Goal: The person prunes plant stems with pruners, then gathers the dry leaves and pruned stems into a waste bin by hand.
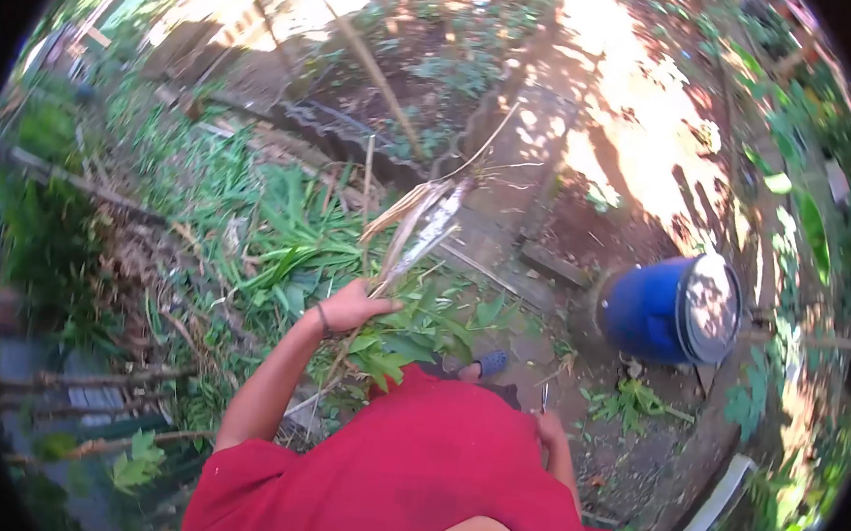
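My left hand [352, 307] is closed around a bundle of plant stalks [423, 231], whose dry, pale ends and thin roots point up and away from me. Green leaves [406, 338] hang just right of the hand, over the ground. Low at my right side, my right hand [549, 427] is closed on a small, thin metallic tool [545, 396]; only its narrow tip shows, so its kind is unclear. Cut green plants [285, 221] lie beyond my left hand.
A blue barrel [645, 306] with a lid stands at the right. Behind the bundle runs a low garden-bed edging [336, 136] with a slanted pole [375, 70]. Branches [102, 381] stick out at lower left. A white trough-like object [717, 503] lies at lower right.
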Demonstrator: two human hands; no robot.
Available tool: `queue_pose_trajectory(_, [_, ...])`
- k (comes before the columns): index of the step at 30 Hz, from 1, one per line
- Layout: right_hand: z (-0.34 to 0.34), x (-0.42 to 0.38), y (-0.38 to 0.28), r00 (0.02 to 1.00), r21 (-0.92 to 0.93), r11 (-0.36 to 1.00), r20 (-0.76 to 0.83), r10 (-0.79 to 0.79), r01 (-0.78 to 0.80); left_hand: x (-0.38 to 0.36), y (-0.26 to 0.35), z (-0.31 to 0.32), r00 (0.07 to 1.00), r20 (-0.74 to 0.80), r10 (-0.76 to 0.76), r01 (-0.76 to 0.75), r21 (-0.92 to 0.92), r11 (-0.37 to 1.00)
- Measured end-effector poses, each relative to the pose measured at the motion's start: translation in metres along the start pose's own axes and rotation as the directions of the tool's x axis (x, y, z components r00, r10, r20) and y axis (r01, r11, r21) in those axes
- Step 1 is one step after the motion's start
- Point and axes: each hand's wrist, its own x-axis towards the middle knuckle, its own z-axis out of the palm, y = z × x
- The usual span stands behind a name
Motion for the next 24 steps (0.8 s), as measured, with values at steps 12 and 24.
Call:
queue_pose_trajectory(12, [-0.032, -0.028, 0.162, 0.903, 0.398, 0.904, -0.312, 0.296, -0.158, 0.128, 0.122, 0.148, 0.673, 0.691, -0.262, -0.127, 0.457, 0.88])
queue_pose_trajectory(24, [0.213, -0.09, 0.149, 0.842, 0.934, 0.278, 0.042, 0.538, -0.224, 0.184, 0.148, 0.374, 0.241, 0.93, -0.279, -0.548, 0.367, 0.752])
